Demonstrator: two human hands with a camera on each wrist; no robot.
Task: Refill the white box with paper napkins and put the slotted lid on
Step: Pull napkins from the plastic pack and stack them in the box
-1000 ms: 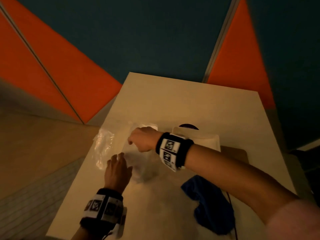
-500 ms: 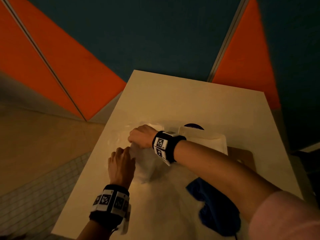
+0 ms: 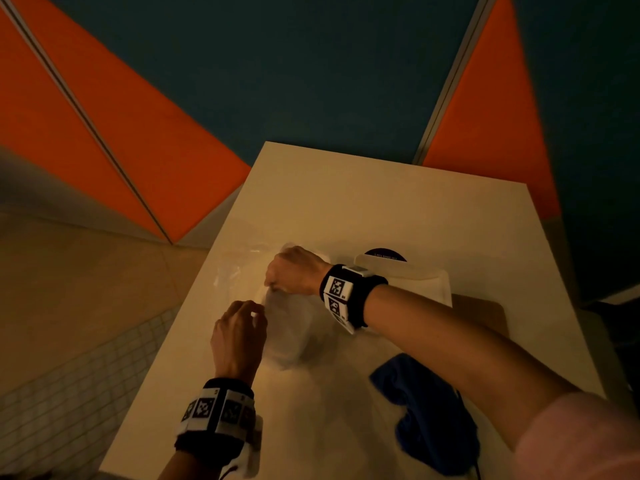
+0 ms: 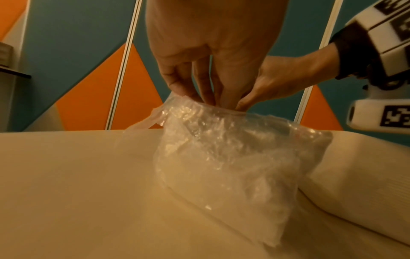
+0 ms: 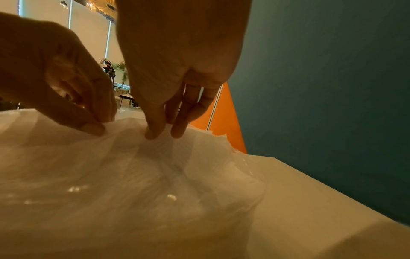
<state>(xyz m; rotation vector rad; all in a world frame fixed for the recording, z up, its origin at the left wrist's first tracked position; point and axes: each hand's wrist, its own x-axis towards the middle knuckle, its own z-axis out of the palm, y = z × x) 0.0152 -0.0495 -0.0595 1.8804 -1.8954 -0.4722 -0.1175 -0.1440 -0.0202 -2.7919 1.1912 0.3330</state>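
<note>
We are at a pale table [image 3: 398,209] set against a wall of teal and orange panels [image 3: 145,143], and on it, largest to smallest, lie the things we work with. Toward the far right sits the white box [image 3: 440,285], open-topped, with a dark round label [image 3: 385,255] just beyond its far edge; our right forearm crosses in front of it. On the near right a crumpled blue cloth [image 3: 429,414] lies on the table, well apart from the box. Left of the box, near the middle of the table, stands a clear plastic bag [image 4: 224,168] holding a stack of white paper napkins [image 5: 199,140], its mouth pulled upward. Our left hand [image 3: 239,337] comes from the near side, fingertips [image 4: 177,87] pinching the near-left edge of the bag's mouth. Our right hand [image 3: 298,271] reaches across from the right, thumb and fingertips [image 5: 153,133] pinching the film at the top of the bag, close to the left hand. Both wrists wear black bands with white marker blocks [image 3: 337,289].
</note>
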